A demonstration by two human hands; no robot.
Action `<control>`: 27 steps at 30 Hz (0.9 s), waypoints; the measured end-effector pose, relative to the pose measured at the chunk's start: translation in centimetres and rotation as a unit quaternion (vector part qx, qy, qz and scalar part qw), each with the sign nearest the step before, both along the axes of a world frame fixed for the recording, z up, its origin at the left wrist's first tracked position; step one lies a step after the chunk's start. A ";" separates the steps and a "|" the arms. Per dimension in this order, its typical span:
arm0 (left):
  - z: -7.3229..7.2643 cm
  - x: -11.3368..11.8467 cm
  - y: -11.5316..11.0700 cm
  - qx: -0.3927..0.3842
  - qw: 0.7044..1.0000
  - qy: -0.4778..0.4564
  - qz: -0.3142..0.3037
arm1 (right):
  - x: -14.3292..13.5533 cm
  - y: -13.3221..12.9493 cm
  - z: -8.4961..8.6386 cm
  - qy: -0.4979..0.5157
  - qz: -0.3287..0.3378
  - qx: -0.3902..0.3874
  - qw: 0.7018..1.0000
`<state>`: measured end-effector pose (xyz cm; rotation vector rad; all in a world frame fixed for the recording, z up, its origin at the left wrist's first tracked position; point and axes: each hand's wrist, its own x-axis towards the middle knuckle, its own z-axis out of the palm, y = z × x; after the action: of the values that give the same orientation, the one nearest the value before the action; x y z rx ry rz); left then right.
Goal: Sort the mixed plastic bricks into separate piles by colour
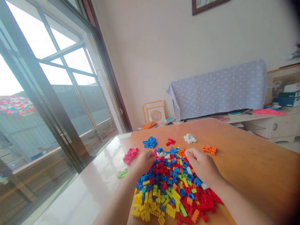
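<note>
A large mixed pile of toy bricks (171, 181) in red, blue, yellow, green, orange and white lies on the wooden table (248, 156). My left hand (147, 161) is at the pile's upper left edge, its fingers curled inward. At the upper right edge is my right hand (199, 161), thumb and fingers drawn together. Whether either hand holds a brick is too small to tell. Around the pile sit small groups: pink bricks (130, 156), light green bricks (122, 173), blue bricks (150, 142), red bricks (170, 142), white bricks (189, 138) and orange bricks (209, 149).
Beyond the table, a low white cabinet (282, 126) carries something under a dotted blue cloth (217, 89). A wooden frame (154, 112) leans on the wall. Glass doors (70, 81) stand to the left.
</note>
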<state>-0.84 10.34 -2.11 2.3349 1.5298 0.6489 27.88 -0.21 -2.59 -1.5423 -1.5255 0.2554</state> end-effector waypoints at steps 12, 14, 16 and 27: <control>0.8 7.6 2.0 0.037 0.987 0.154 -0.017 | 0.1 -0.1 0.3 0.051 0.006 0.015 0.999; 0.6 8.2 2.6 0.036 0.984 0.177 -0.010 | 0.2 -0.1 0.5 0.057 0.009 0.014 0.998; 0.5 8.5 3.1 0.034 0.980 0.195 -0.004 | 0.3 0.0 0.6 0.062 0.011 0.013 0.998; 0.4 9.7 2.7 0.023 0.976 0.215 -0.001 | 0.3 -0.3 1.1 0.070 0.011 0.033 0.997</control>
<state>8.84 13.04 -1.73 2.6335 1.6942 0.1806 28.22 -0.50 -1.49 -1.4266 -1.4273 0.3158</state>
